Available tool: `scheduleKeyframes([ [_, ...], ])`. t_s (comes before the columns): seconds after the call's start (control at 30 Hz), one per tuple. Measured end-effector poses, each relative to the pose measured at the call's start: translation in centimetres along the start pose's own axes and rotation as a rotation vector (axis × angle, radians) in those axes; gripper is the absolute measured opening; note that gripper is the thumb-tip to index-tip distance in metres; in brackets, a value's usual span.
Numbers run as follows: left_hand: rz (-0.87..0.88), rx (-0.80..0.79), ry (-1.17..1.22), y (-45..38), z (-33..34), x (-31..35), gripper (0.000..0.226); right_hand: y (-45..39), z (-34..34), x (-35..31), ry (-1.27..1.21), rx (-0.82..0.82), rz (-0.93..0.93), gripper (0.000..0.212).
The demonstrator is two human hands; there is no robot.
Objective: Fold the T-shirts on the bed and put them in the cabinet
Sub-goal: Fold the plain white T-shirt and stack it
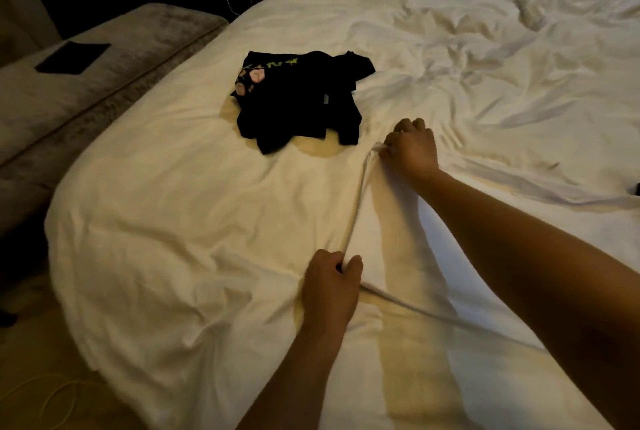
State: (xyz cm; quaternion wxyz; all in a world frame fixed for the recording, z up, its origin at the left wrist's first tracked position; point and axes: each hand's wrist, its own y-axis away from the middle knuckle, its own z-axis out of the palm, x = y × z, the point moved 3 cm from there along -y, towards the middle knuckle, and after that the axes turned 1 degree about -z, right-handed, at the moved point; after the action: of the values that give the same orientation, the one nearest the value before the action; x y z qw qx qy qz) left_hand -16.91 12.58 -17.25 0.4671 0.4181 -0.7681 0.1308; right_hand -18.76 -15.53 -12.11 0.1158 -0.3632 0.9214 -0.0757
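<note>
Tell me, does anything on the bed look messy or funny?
Yes. The black T-shirt lies in a crumpled heap on the bed, not folded. Both hands, left hand and right hand, pinch the edge of a white T-shirt.

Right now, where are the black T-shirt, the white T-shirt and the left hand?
black T-shirt (298, 104), head view, middle of the crumpled dark fabric.
white T-shirt (388, 222), head view, flat fabric between the two hands.
left hand (330, 282), head view, back of the hand gripping the shirt's edge.
</note>
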Motion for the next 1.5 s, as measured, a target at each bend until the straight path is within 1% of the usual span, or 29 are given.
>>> scheduleKeyframes([
  [0.03,0.001,0.006,-0.002,0.0,0.0,0.0,0.045,-0.2,0.2,0.0,0.024,-0.04,-0.021,0.027],
  [0.1,-0.009,0.006,0.0,0.0,-0.1,-0.1,0.044,-0.6,0.5,0.1,-0.031,-0.166,0.028,0.036],
  [0.17,-0.044,-0.001,0.039,-0.2,-0.2,-0.1,0.039,-1.0,0.7,0.3,0.014,-0.263,0.063,0.042],
  [0.23,-0.079,-0.007,0.065,-0.2,-0.3,-0.1,0.037,-1.2,0.9,0.2,0.089,-0.343,0.065,0.036],
  [0.27,-0.086,-0.005,0.07,-0.3,-0.3,-0.1,0.038,-1.4,0.9,0.2,0.086,-0.368,0.074,0.033],
  [0.33,-0.088,0.009,0.08,-0.3,-0.4,-0.1,0.042,-1.9,0.6,0.0,0.003,-0.326,0.103,0.027],
  [0.43,-0.109,0.032,0.085,-0.4,-0.8,0.0,0.044,-2.7,-0.3,0.6,-0.177,-0.106,0.205,0.023],
  [0.47,-0.119,0.038,0.092,-0.5,-0.8,-0.1,0.045,-2.9,-0.4,0.7,-0.193,-0.09,0.228,0.024],
  [0.53,-0.131,0.045,0.123,-0.5,-0.9,-0.4,0.046,-2.9,0.4,0.5,-0.169,-0.155,0.235,0.026],
  [0.57,-0.139,0.047,0.151,-0.6,-1.0,-0.6,0.044,-2.8,0.7,0.4,-0.151,-0.161,0.228,0.027],
  [0.67,-0.168,0.085,0.199,-1.0,-1.0,-1.4,0.037,-2.9,0.9,0.4,-0.162,-0.066,0.218,0.028],
  [0.7,-0.176,0.101,0.205,-1.1,-0.9,-1.6,0.034,-2.8,1.1,0.3,-0.16,-0.057,0.205,0.028],
  [0.77,-0.169,0.133,0.214,-1.4,-0.7,-2.0,0.029,-2.4,1.8,0.2,-0.124,-0.1,0.172,0.028],
  [0.83,-0.142,0.141,0.238,-1.6,-0.4,-2.1,0.029,-1.9,2.4,0.1,-0.123,-0.107,0.133,0.032],
  [0.9,-0.083,0.15,0.21,-1.4,-0.2,-1.6,0.03,-1.3,2.5,0.4,-0.149,-0.072,0.104,0.044],
  [0.93,-0.027,0.173,0.155,-1.1,-0.2,-1.2,0.03,-0.7,2.5,0.8,-0.126,-0.051,0.087,0.051],
  [1.0,0.142,0.26,-0.013,-0.3,-0.3,-0.1,0.034,1.5,2.2,1.5,-0.025,-0.017,0.039,0.06],
  [1.03,0.238,0.294,-0.1,0.1,-0.3,0.5,0.038,3.2,1.9,2.0,-0.055,0.012,0.038,0.059],
  [1.07,0.341,0.313,-0.174,0.3,0.0,0.9,0.04,4.8,1.8,2.3,-0.137,0.046,0.04,0.054],
  [1.1,0.446,0.306,-0.231,0.4,0.6,1.1,0.039,6.5,1.6,2.5,-0.203,0.065,0.053,0.052],
  [1.17,0.634,0.247,-0.295,0.9,2.2,1.9,0.031,9.4,1.2,2.9,-0.209,0.06,0.056,0.053],
  [1.23,0.74,0.144,-0.32,1.5,3.9,3.1,0.028,11.6,1.1,3.9,-0.169,0.031,0.049,0.054],
  [1.33,0.717,-0.074,-0.294,1.5,6.3,6.0,0.04,14.6,0.0,5.1,-0.165,0.061,0.054,0.049],
  [1.4,0.752,-0.14,-0.351,0.3,8.1,7.8,0.043,16.4,-0.8,6.4,-0.169,0.097,0.032,0.048],
  [1.43,0.759,-0.171,-0.421,-0.6,8.9,8.4,0.041,17.0,-1.0,7.2,-0.168,0.085,0.014,0.048],
  [1.5,0.721,-0.296,-0.567,-2.5,10.8,9.0,0.042,17.9,-1.4,9.3,-0.145,-0.019,0.044,0.046],
])
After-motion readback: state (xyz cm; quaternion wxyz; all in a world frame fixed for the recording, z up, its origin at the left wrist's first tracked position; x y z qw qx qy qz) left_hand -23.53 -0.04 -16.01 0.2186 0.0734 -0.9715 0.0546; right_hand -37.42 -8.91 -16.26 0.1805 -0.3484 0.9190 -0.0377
